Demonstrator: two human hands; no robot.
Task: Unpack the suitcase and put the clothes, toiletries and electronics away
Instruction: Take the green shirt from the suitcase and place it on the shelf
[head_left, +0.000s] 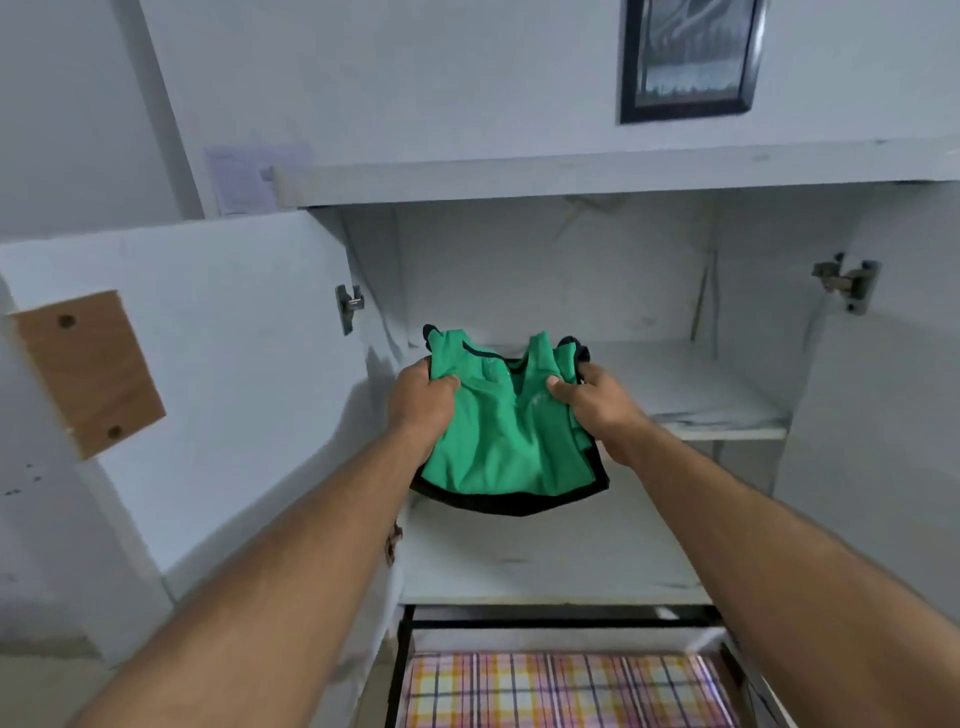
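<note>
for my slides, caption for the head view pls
Both hands hold a folded green top before an open white cupboard.

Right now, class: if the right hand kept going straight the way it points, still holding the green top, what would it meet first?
Probably the upper shelf inside the open cupboard, then its back wall. The right hand and green top point into it; depth is uncertain.

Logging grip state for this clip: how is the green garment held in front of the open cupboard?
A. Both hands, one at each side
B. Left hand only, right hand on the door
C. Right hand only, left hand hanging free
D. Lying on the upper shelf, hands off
A: the left hand and the right hand each grip a side of the green garment, holding it up in front of the shelves.
</note>
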